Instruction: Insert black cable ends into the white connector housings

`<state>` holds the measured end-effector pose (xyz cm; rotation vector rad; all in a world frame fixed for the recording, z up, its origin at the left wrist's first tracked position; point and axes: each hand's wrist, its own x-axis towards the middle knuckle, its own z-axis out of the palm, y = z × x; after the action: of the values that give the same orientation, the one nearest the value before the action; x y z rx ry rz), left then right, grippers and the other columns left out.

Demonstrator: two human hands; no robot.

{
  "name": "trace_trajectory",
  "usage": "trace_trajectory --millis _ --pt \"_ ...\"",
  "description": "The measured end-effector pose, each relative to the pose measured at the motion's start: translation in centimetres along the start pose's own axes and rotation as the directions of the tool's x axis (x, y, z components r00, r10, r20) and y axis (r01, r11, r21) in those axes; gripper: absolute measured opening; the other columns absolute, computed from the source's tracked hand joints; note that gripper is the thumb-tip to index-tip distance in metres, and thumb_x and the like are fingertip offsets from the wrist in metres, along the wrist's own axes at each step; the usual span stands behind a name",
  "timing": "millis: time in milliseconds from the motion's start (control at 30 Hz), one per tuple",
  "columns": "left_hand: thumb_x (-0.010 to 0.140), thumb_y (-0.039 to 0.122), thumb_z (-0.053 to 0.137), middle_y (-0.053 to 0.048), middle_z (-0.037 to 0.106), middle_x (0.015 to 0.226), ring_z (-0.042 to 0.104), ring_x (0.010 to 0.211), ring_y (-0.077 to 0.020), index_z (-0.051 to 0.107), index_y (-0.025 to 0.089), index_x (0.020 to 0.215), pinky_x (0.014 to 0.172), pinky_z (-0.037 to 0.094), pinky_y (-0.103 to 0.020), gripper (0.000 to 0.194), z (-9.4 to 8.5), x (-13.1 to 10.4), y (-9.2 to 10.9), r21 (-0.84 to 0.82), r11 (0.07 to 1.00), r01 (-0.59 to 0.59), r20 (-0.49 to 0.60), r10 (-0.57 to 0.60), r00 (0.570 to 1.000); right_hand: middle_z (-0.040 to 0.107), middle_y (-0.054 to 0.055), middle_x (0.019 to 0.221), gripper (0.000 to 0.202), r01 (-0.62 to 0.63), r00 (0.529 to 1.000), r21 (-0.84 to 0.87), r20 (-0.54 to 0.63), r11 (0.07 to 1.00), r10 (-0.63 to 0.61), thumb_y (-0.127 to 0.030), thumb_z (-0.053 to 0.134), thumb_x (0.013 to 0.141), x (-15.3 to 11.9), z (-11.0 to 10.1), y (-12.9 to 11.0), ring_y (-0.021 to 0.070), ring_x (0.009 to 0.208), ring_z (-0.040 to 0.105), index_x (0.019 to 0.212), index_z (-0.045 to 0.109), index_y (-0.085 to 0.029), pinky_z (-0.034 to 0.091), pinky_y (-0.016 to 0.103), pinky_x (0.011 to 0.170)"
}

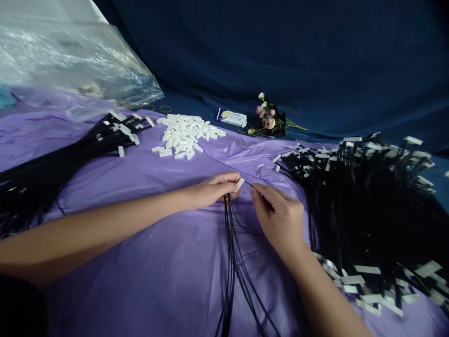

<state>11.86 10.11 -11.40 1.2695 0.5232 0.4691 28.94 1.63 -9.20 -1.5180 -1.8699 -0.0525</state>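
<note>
Between the fingertips of my left hand [213,189] is a small white plastic piece [240,184], its outer end showing. Several thin black cords [229,252] hang down from under the same hand toward the front. My right hand [278,213] pinches a single thin black cord [248,183] close to its end, just right of the white piece. That cord runs up to the piece; whether its tip is inside cannot be made out. Both hands are closed, a short gap apart, above the purple sheet [157,271].
A pile of white pieces [185,133] lies beyond my left hand. Black cord bundles with white ends lie at left [70,154] and right [372,201]. Behind are a wrapped packet [231,117], artificial flowers [268,119], rubber bands [165,109] and a clear plastic bag [77,61].
</note>
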Motion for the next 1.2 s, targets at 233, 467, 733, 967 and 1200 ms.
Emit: trace_trajectory --millis 233,467,733,967,1200 --pt "0.085 0.028 0.048 0.003 0.040 0.068 0.039 0.064 -0.0094 0.044 0.017 0.074 0.063 0.036 -0.026 0.016 0.2 0.0 0.3 0.006 1.000 0.014 -0.013 -0.014 1.000 0.067 0.003 0.072 0.017 0.058 0.998 -0.084 -0.025 0.995 -0.060 -0.023 0.054 0.090 0.2 0.4 0.0 0.0124 0.060 0.060 0.094 0.070 -0.016 0.041 0.023 0.058" --pt "0.078 0.027 0.053 0.003 0.043 0.070 0.040 0.061 -0.0091 0.045 0.017 0.077 0.058 0.034 -0.024 0.013 0.5 0.3 0.7 -0.266 0.960 0.087 -0.147 -0.129 0.981 0.066 0.005 0.088 0.019 0.367 0.909 -0.229 -0.118 0.902 -0.400 -0.019 0.065 0.083 0.3 -1.0 -0.5 0.0168 0.076 0.055 0.102 0.066 -0.020 0.039 0.032 0.072" --pt "0.076 0.027 0.055 0.004 0.042 0.063 0.039 0.057 -0.0080 0.044 0.017 0.075 0.058 0.033 -0.024 0.015 0.4 0.4 1.2 -0.352 0.925 0.139 -0.137 -0.198 0.970 0.070 -0.001 0.081 0.010 0.636 0.771 -0.040 0.056 0.770 -0.634 -0.013 0.060 0.087 0.4 -0.5 -0.8 0.0137 0.073 0.056 0.085 0.068 -0.018 0.037 0.036 0.078" --pt "0.077 0.024 0.055 0.003 0.045 0.067 0.040 0.061 -0.0078 0.047 0.016 0.075 0.061 0.032 -0.024 0.012 0.1 0.5 0.9 -0.408 0.901 0.147 -0.145 -0.223 0.964 0.070 -0.002 0.080 0.008 0.655 0.755 0.023 0.030 0.755 -0.656 -0.012 0.062 0.085 0.8 -0.3 0.1 0.0126 0.074 0.057 0.083 0.067 -0.018 0.041 0.037 0.085" --pt "0.079 0.025 0.052 0.003 0.045 0.065 0.040 0.059 -0.0090 0.046 0.017 0.074 0.061 0.033 -0.025 0.011 -0.2 0.6 0.8 -0.399 0.905 0.150 -0.120 -0.213 0.970 0.069 0.001 0.084 0.013 0.589 0.804 0.197 -0.048 0.784 -0.592 -0.008 0.065 0.082 0.7 0.2 1.8 0.0115 0.075 0.059 0.089 0.067 -0.018 0.046 0.037 0.086"
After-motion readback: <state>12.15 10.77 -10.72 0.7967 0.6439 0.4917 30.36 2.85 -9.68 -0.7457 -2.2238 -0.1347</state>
